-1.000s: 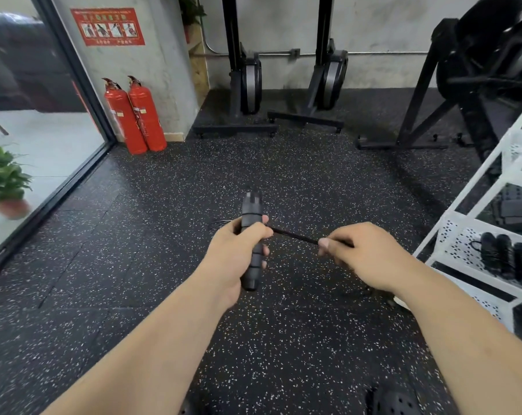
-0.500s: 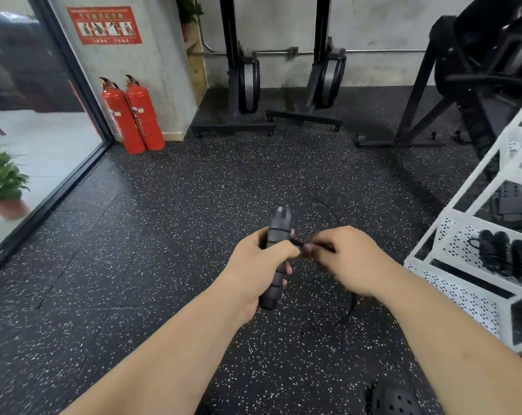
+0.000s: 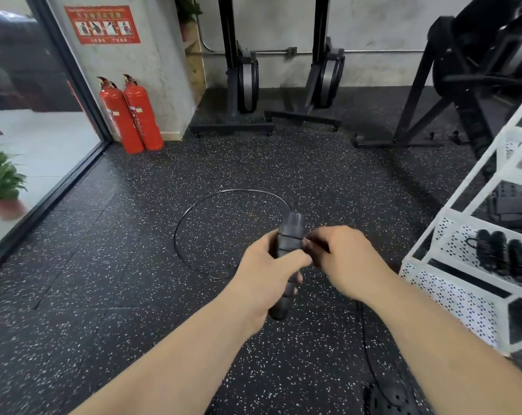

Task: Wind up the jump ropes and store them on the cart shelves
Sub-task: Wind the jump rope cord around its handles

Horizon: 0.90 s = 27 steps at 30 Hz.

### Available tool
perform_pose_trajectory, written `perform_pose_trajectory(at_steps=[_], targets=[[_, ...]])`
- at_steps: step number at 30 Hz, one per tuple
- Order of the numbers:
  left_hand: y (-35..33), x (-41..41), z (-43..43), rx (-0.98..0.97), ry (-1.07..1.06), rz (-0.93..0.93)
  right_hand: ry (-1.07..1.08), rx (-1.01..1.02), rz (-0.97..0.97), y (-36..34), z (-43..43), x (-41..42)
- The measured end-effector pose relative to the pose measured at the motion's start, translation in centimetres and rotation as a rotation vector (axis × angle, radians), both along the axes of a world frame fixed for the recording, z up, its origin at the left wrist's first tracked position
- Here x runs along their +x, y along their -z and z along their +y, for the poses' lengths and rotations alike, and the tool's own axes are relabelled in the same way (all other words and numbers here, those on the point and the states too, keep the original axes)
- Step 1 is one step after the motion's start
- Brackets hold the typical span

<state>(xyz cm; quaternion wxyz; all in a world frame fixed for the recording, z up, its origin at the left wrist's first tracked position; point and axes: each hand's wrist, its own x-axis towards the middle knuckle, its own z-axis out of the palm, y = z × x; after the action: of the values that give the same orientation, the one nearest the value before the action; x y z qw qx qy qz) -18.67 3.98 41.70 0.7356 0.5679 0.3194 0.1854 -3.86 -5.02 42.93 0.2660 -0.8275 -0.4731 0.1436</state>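
My left hand (image 3: 267, 271) grips a black jump rope handle (image 3: 289, 238) held roughly upright, with a few turns of thin rope wound across its upper part. My right hand (image 3: 340, 256) pinches the black rope right beside the handle. A loop of the rope (image 3: 191, 211) swings out to the left above the floor, and another stretch of it trails down past my right forearm. At the right stands the white cart (image 3: 451, 283), with several wound black jump ropes (image 3: 505, 253) lying on a perforated shelf.
Speckled black rubber floor (image 3: 134, 295) spreads all around. Two red fire extinguishers (image 3: 131, 115) stand by the wall at the back left, next to a glass door and a potted plant (image 3: 2, 181). Black gym machines (image 3: 283, 85) line the back wall. A black shoe (image 3: 388, 396) shows at the bottom.
My right hand has come in from stretching the rope out to the right and is now against the handle. A rope loop has swung out to the left. Both hands shifted rightward.
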Motion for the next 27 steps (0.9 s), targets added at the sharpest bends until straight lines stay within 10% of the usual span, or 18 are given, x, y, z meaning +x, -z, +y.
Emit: perform_pose_trajectory(at_steps=[9,19,27], targets=[[-0.9,-1.2,4.9,-0.055,-0.286,-0.052,0.004,-0.048,-0.006,-1.3,-1.8,3.5],[-0.2,0.0,-0.2,-0.09,0.047,-0.063,0.019,0.044,-0.038,0.0,0.1,0.4],[-0.5,-0.1,1.5,-0.138,-0.114,-0.084,-0.055,-0.017,-0.007,-0.2,-0.3,1.2]])
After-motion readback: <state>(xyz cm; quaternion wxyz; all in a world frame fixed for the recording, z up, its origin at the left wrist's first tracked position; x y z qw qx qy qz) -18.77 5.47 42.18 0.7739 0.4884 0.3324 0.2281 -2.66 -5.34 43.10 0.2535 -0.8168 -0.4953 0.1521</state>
